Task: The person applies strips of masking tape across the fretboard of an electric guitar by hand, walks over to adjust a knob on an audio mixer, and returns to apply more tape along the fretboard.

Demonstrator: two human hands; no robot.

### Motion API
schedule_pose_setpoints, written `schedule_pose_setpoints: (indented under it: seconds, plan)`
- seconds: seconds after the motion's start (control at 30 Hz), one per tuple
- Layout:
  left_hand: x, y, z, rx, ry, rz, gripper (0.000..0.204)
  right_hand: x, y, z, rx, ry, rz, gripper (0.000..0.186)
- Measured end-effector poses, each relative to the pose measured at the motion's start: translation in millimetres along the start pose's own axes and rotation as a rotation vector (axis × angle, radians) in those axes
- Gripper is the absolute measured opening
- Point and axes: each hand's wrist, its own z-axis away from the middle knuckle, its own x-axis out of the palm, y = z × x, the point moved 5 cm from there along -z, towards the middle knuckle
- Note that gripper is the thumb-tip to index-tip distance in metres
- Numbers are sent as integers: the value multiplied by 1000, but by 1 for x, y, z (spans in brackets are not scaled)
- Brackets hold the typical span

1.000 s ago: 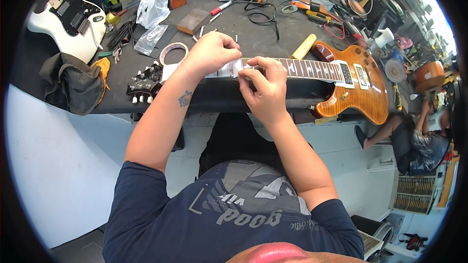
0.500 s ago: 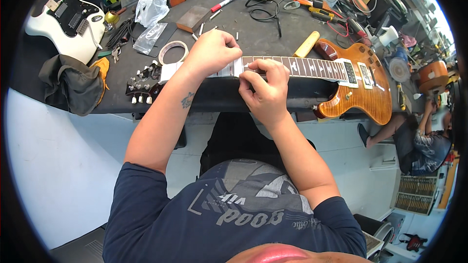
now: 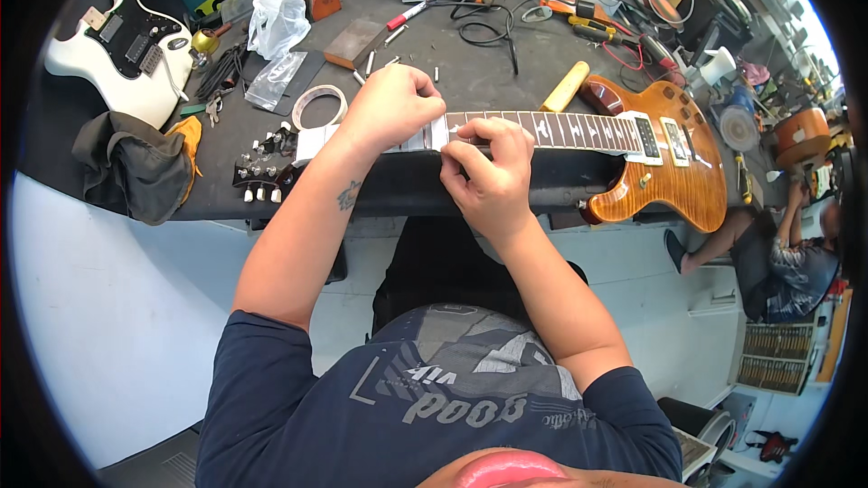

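An amber electric guitar (image 3: 674,190) lies across the bench, its dark headstock (image 3: 262,167) to the left. Pale masking tape (image 3: 312,142) covers the left part of its neck, while frets and inlays show on the bare fretboard (image 3: 570,129) to the right. Between my hands a white strip of masking tape (image 3: 438,136) crosses the neck. My left hand (image 3: 391,108) is closed at the strip's far end, knuckles up. At the near edge of the neck my right hand (image 3: 495,167) pinches beside the strip's near end, fingers curled. The fingertips are partly hidden.
A tape roll (image 3: 297,112) lies behind the neck, near a brown block (image 3: 355,43) and a red-and-white marker (image 3: 407,15). A white guitar body (image 3: 136,81) and dark cloth (image 3: 136,167) occupy the left. Tools and cables crowd the back right. Another person (image 3: 800,271) sits far right.
My hands keep almost the same pose on the neck, with only a slight shift. The view has tilted a little.
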Motion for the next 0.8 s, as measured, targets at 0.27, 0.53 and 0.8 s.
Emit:
schedule_pose_setpoints:
  seconds: [0.27,0.53,0.8]
  plan:
    - [0,-2,-1,-10,-15,-11,31,0,-2,0,3,-6,10,25]
    - [-1,-4,-2,-69,-109,20,29,-2,-3,-1,27,-2,-30,30]
    - [-4,-2,1,-104,-146,73,28,2,-2,0,-25,-20,41,28]
